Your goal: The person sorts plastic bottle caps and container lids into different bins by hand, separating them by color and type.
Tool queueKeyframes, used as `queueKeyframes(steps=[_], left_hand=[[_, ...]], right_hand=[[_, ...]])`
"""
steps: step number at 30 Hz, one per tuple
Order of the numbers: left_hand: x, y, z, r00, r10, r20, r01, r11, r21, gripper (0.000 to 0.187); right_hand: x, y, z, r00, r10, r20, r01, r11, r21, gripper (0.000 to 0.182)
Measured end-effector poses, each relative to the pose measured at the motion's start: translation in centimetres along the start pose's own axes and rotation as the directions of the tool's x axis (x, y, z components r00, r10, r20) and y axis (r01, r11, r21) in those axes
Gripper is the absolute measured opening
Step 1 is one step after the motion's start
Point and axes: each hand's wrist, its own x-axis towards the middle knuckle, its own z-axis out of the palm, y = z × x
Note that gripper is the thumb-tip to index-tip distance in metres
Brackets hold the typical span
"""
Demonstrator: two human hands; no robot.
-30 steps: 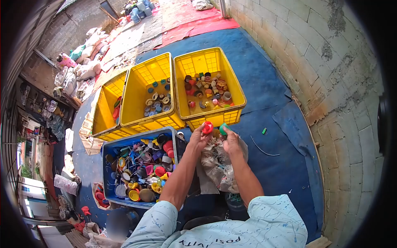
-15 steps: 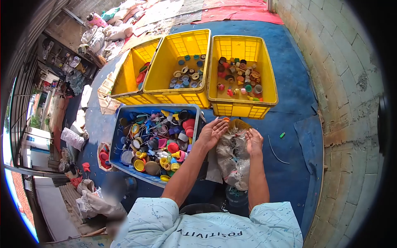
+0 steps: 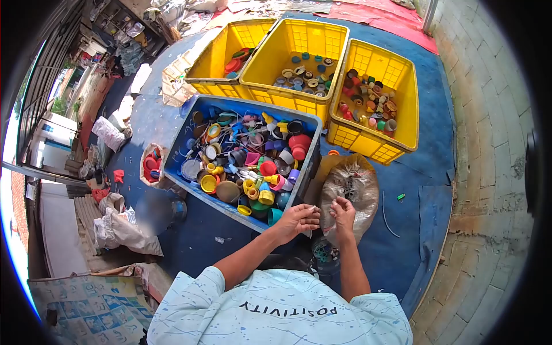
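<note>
My left hand [image 3: 300, 222] is beside the near right corner of the blue bin [image 3: 172, 198], its fingers curled and the fingertips pinched together. My right hand [image 3: 343, 215] is over the near left side of a translucent woven sack [image 3: 363, 201], also with thumb and fingers pinched. Whatever is between either set of fingertips is too small to make out. The sack stands bulging, and its contents are hidden. Mixed plastic caps [image 3: 268, 168] in many colours fill the blue bin. Below my hands is a dark round container [image 3: 326, 257], partly hidden.
Three yellow crates [image 3: 376, 146] holding sorted caps stand beyond the blue bin. A small sack of red caps [image 3: 152, 165] is at the left. White sacks [image 3: 129, 230] lie near a blurred area. A block wall [image 3: 489, 172] runs along the right, near a thin tube [image 3: 387, 221].
Both hands have come back toward my body from the sack's far end. Their spread fingers have closed into pinches. The sack looks rounder and wider, and the view has shifted.
</note>
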Motion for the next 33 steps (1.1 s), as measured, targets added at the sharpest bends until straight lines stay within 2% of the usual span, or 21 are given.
queueKeyframes(steps=[4,8,11,15,17,19,22,25,26,30,33], left_hand=[[-3.5,0.0,-2.6,0.999,-0.023,-0.044,0.028,0.994,0.109,0.019],[-5.7,1.9,-6.8,0.996,0.041,-0.078,-0.031,0.991,0.133,0.019],[-6.4,4.1,-10.0,0.984,0.154,-0.085,-0.144,0.983,0.118,0.016],[-6.5,8.0,-14.0,0.986,0.149,-0.077,-0.143,0.987,0.069,0.013],[-6.6,10.3,-16.3,0.986,0.149,-0.071,-0.139,0.982,0.128,0.012],[-6.9,13.0,-18.1,0.985,0.157,-0.068,-0.145,0.978,0.151,0.013],[-6.2,15.5,-22.0,0.974,0.200,-0.104,-0.196,0.980,0.045,0.013],[-6.5,17.9,-24.1,0.964,0.232,-0.132,-0.232,0.973,0.013,0.011],[-6.4,18.6,-24.7,0.961,0.235,-0.149,-0.236,0.972,0.008,0.011],[-6.1,20.1,-26.7,0.955,0.255,-0.153,-0.260,0.966,-0.013,0.011],[-6.3,20.5,-27.7,0.953,0.248,-0.173,-0.256,0.966,-0.025,0.010]], right_hand=[[0.6,-2.8,2.6,0.979,-0.197,0.044,0.202,0.962,-0.184,0.027],[0.8,-4.1,6.1,0.925,-0.376,0.046,0.365,0.852,-0.376,0.028],[-1.5,-4.9,10.1,0.896,-0.441,0.047,0.402,0.764,-0.505,0.028],[-4.5,-3.4,15.6,0.844,-0.529,0.082,0.430,0.578,-0.694,0.027],[-5.0,-1.5,18.0,0.787,-0.602,0.134,0.449,0.411,-0.793,0.029],[-5.2,-0.5,20.6,0.792,-0.586,0.172,0.468,0.401,-0.788,0.029],[-2.8,1.5,22.9,0.732,-0.596,0.329,0.520,0.177,-0.836,0.034],[-0.7,2.4,25.8,0.777,-0.582,0.240,0.383,0.136,-0.914,0.043],[0.6,3.5,26.0,0.769,-0.587,0.253,0.353,0.061,-0.934,0.052],[1.6,4.3,30.0,0.867,-0.491,0.084,0.038,-0.102,-0.994,0.063],[2.3,5.7,30.9,0.853,-0.519,0.049,-0.054,-0.180,-0.982,0.065]])
